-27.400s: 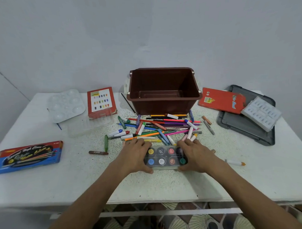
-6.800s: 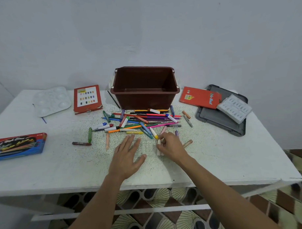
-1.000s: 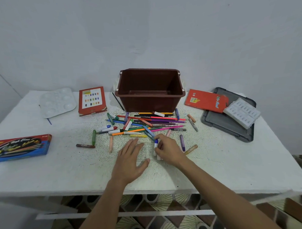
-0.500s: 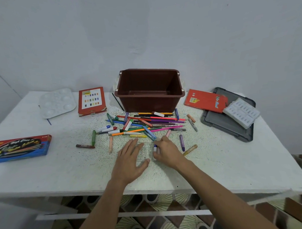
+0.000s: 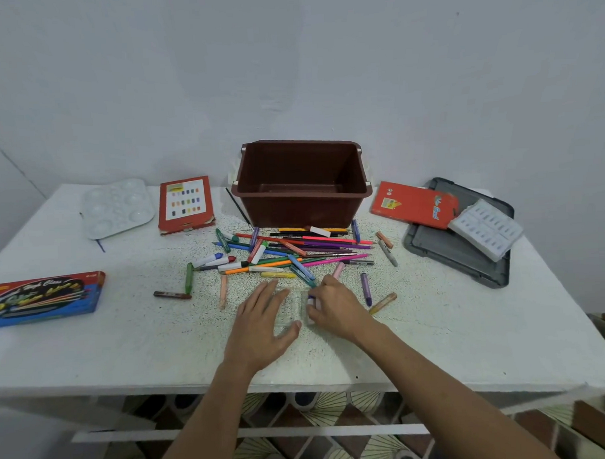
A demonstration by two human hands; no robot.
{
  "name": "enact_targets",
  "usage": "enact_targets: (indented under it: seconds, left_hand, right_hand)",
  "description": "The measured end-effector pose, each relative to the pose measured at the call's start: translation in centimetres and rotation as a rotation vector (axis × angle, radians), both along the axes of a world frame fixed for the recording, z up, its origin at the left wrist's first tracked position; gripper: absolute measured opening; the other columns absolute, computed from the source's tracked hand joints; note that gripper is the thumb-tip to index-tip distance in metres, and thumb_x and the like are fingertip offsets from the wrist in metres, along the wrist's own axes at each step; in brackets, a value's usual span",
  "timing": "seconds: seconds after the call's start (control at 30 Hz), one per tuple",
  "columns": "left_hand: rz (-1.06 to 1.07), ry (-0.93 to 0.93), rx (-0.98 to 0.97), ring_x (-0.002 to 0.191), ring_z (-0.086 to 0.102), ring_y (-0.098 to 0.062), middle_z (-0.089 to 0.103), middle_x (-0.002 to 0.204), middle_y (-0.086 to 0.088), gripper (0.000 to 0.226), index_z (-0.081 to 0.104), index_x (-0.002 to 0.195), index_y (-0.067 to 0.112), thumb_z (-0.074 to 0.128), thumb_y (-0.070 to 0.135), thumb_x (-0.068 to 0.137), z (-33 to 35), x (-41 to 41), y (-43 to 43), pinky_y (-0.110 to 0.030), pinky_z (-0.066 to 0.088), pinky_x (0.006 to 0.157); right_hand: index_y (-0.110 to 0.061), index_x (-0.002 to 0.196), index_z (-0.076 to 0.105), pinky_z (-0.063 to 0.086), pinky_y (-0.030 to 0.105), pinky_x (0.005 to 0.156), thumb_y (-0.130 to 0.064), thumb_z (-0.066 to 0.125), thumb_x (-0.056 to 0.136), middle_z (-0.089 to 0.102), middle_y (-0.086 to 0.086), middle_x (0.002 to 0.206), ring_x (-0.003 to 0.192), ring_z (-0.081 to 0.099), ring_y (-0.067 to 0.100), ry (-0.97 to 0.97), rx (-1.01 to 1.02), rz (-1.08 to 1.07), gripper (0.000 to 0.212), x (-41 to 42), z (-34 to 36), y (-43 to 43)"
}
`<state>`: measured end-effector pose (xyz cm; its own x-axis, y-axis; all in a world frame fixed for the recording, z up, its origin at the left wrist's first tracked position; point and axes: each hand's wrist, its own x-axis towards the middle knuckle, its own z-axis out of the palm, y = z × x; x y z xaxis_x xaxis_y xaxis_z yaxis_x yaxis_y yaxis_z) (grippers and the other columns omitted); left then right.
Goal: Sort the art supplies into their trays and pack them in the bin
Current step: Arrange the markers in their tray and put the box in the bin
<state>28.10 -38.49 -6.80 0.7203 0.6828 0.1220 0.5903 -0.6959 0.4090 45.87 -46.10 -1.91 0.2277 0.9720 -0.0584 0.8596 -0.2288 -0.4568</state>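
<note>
clear shallow tray (image 5: 295, 307), white purple-tipped crayon (image 5: 311, 300)

Left hand (image 5: 263, 325) lies flat, palm down, fingers spread. Right hand (image 5: 336, 309) curls its fingers, pinching a crayon (image 5: 310, 298).

White table (image 5: 469, 326); grey wall (image 5: 288, 58); patterned floor tiles (image 5: 336, 448).

- The clear tray (image 5: 294, 307) lies mostly under the left hand (image 5: 260, 328); its edges barely show.
- The right hand (image 5: 336, 309) hides most of a purple-tipped crayon (image 5: 310, 298).
- The blue box (image 5: 43, 298) runs off the left edge.
</note>
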Motion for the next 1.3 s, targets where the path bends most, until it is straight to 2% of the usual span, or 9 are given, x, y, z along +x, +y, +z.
enact_targets:
  seconds: [0.17,0.3,0.4,0.47,0.6,0.83,0.93,1.07,1.3]
  left_hand:
    - [-0.003,-0.002,-0.011,0.15,0.0,-0.006,0.013,0.163,0.011,0.069,0.032,0.15,0.034,0.034,0.068,0.09,0.1,0.0,0.0,-0.035,0.007,0.113]
    - [0.003,0.006,-0.02,0.15,0.0,-0.006,0.012,0.163,0.012,0.072,0.031,0.151,0.034,0.03,0.07,0.088,0.2,0.0,0.0,-0.035,0.006,0.114]
    - [0.005,0.007,-0.026,0.15,0.0,-0.006,0.012,0.163,0.011,0.074,0.031,0.151,0.034,0.029,0.071,0.087,0.2,0.0,0.0,-0.035,0.005,0.114]
    - [0.004,0.004,-0.024,0.15,0.001,-0.007,0.013,0.163,0.011,0.073,0.032,0.151,0.034,0.03,0.071,0.087,0.1,0.0,0.0,-0.036,0.005,0.114]
    - [0.01,-0.01,-0.022,0.15,0.002,-0.007,0.015,0.163,0.01,0.072,0.033,0.15,0.034,0.033,0.069,0.088,-0.1,0.0,0.0,-0.038,0.008,0.114]
    - [0.002,0.011,-0.019,0.149,-0.001,-0.005,0.012,0.163,0.012,0.069,0.032,0.15,0.035,0.037,0.067,0.09,0.0,0.1,0.0,-0.036,0.006,0.114]
    - [0.004,0.026,-0.019,0.148,-0.005,-0.003,0.008,0.163,0.014,0.068,0.028,0.151,0.036,0.038,0.067,0.091,0.1,0.0,0.1,-0.035,0.004,0.113]
    - [0.0,0.02,-0.03,0.148,-0.006,-0.002,0.008,0.163,0.014,0.067,0.028,0.151,0.036,0.039,0.066,0.092,0.2,0.1,0.0,-0.035,0.004,0.113]
    - [-0.001,0.018,-0.018,0.149,-0.007,-0.003,0.008,0.163,0.014,0.067,0.028,0.151,0.036,0.035,0.067,0.091,0.1,0.1,0.0,-0.035,0.003,0.115]
  right_hand:
    - [-0.008,0.106,0.071,0.038,0.019,0.061,-0.02,0.057,0.097,0.06,0.003,0.094,0.076,0.058,0.019,0.126,0.044,-0.115,0.021,2.5,1.6,0.5]
    - [-0.009,0.089,0.068,0.042,0.015,0.048,-0.011,0.054,0.097,0.064,-0.007,0.071,0.051,0.056,0.001,0.183,0.058,-0.319,0.016,6.2,2.4,0.9]
    - [-0.005,0.096,0.071,0.045,0.019,0.058,-0.012,0.055,0.096,0.072,0.009,0.102,0.074,0.062,0.014,0.074,0.075,-0.463,0.017,9.4,2.8,1.0]
    - [-0.002,0.094,0.07,0.043,0.022,0.059,-0.012,0.055,0.096,0.068,0.014,0.122,0.07,0.063,0.02,0.04,0.086,-0.541,0.018,11.4,2.6,1.0]
    - [0.004,0.091,0.069,0.037,0.023,0.048,-0.015,0.052,0.098,0.07,0.017,0.083,0.06,0.058,0.023,-0.029,0.052,-0.609,0.026,13.6,2.6,0.7]
    - [-0.003,0.095,0.071,0.053,0.037,0.072,-0.013,0.055,0.094,0.069,0.015,0.097,0.082,0.064,0.03,-0.079,0.059,-0.521,0.019,13.3,2.3,2.6]
    - [-0.004,0.097,0.072,0.046,0.033,0.069,-0.012,0.055,0.094,0.066,0.016,0.099,0.084,0.063,0.033,-0.072,0.06,-0.469,0.019,12.3,2.3,4.0]
    - [-0.006,0.103,0.071,0.051,0.039,0.077,-0.014,0.053,0.096,0.061,0.014,0.102,0.09,0.062,0.035,-0.117,0.069,-0.401,0.021,10.8,2.6,5.9]
    - [0.0,0.104,0.069,0.05,0.038,0.073,-0.004,0.053,0.091,0.064,0.019,0.098,0.091,0.062,0.038,-0.189,0.118,-0.226,0.021,9.3,2.3,8.9]
